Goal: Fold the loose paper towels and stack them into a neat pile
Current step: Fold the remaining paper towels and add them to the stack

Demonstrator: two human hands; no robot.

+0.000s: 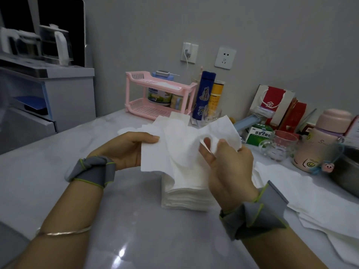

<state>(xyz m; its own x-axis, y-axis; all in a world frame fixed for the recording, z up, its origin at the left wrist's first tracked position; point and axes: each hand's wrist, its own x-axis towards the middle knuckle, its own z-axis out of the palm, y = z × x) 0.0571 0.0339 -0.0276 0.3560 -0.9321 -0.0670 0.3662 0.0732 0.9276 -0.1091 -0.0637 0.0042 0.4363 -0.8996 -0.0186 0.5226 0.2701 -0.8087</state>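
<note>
A white paper towel [180,144] hangs in the air between my hands, crumpled and partly folded. My left hand [126,150] pinches its left edge between thumb and fingers. My right hand [227,164] grips its right part, with the thumb and a finger curled into the paper. Directly below the towel, a neat stack of folded towels [186,197] sits on the grey table [136,230]. Loose flat paper towels [310,202] lie spread on the table to the right of my right wrist. Both wrists wear grey bands.
A pink two-tier rack [155,94], a blue bottle [204,96] and a yellow can stand at the back wall. A glass cup [279,144], a pink flask [320,140], a green box and a metal bowl [347,171] crowd the right side. A cabinet with kettles stands far left.
</note>
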